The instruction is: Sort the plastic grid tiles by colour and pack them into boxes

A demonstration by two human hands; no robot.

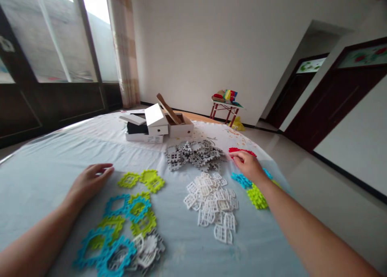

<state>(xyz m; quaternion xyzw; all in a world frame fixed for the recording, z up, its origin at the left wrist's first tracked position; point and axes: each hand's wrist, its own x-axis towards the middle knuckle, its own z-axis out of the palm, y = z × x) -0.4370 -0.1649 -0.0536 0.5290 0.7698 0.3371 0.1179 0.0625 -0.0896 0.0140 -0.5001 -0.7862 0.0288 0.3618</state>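
My right hand (246,164) reaches over the right side of the table, its fingers closed at the red pieces (242,151); what the fingertips hold is too small to make out. Beneath my right forearm lie blue pieces (241,180) and a green stack (256,197). My left hand (90,180) hovers low at the left, thumb and fingers apart with nothing between them. Nearest to it are yellow-green pieces (130,180). Blue frame pieces (93,244) lie closer to me. White lattice pieces (211,200) are heaped in the middle, with a grey pile (196,154) behind them.
White boxes (155,122) stand at the table's back, one with a brown strip leaning out. Grey and white pieces (148,249) lie at the front edge. Beyond the cloth-covered table (178,232), a small side table (226,105) holds colourful items.
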